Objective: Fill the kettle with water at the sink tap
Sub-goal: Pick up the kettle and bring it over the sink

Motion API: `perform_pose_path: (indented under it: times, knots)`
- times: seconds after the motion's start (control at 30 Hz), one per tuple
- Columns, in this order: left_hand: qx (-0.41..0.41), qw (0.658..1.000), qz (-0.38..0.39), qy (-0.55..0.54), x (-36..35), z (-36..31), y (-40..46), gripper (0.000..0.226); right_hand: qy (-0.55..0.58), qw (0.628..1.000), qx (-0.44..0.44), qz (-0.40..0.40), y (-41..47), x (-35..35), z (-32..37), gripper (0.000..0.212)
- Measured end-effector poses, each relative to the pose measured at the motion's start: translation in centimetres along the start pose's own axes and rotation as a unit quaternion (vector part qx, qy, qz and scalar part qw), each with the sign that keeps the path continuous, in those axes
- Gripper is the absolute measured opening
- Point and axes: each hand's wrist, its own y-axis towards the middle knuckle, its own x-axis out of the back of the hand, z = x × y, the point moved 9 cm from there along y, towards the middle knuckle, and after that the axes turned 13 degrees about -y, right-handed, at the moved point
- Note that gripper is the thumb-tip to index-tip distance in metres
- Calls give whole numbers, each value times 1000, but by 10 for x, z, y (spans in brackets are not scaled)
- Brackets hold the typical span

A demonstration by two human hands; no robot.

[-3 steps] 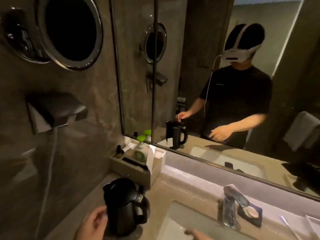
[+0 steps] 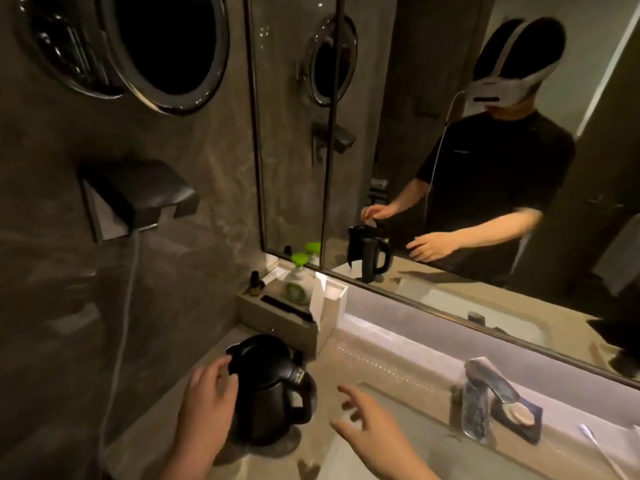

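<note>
My left hand [image 2: 204, 403] curls against the side of the kettle [image 2: 270, 389] near its spout, fingers touching the dark body but not closed around it. My right hand [image 2: 374, 434] is spread and empty, reaching in from the sink side toward the handle [image 2: 304, 396], not yet on it. The kettle stands upright on its base on the table [image 2: 349, 362], left of the sink [image 2: 398, 431], lid apparently shut. The tap [image 2: 485, 393] is on the far side of the basin, well apart from the kettle.

The risks, as I judge them: the kettle's body is smooth and rounded, so if I lift with only my left hand pressing one side, it could slip or tip toward the basin. If the base comes up with it, a cord could drag; I cannot tell whether one is attached. The tap's spout looks low, so the kettle may knock it or the soap dish [image 2: 519, 417] just beside it when I bring it under. The tray of bottles [image 2: 277, 320] sits near behind the kettle and could be bumped.
</note>
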Motion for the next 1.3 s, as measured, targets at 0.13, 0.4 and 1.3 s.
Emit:
perform_pose_path:
  times: [0.13, 0.4, 1.3]
  knots:
    - [-8, 998, 39, 50, -12, -8, 10, 31, 32, 999, 36, 4, 41, -26, 53, 62]
    - [-15, 994, 67, 81, -19, 4, 18, 36, 87, 995, 33, 30, 69, -55, 53, 37]
    - [-185, 895, 385, -128, -181, -200, -94, 54, 167, 960, -71, -216, -83, 88, -79, 11]
